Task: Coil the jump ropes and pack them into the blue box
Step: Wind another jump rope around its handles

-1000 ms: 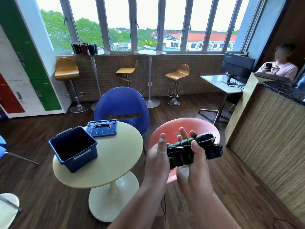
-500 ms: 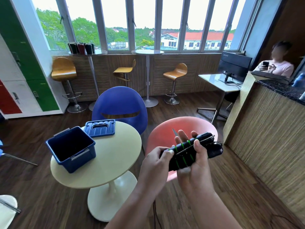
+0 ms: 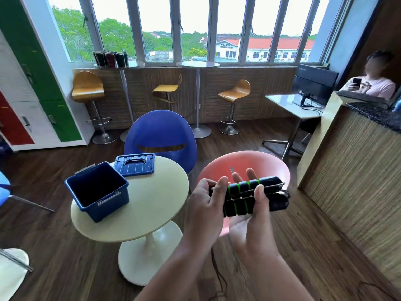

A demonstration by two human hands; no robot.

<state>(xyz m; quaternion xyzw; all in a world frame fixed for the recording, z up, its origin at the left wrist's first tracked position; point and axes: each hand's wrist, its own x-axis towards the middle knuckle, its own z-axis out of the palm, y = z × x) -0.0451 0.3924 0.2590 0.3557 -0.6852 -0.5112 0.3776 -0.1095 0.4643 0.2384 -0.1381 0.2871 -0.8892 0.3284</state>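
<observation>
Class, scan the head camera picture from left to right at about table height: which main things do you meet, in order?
blue box → blue lid → left hand → jump rope handles → wooden counter

The open blue plastic box (image 3: 97, 191) sits on the round cream table's (image 3: 152, 213) left edge; its blue ribbed lid (image 3: 134, 164) lies just behind, the rounded blue chair (image 3: 160, 135) farther back.
</observation>
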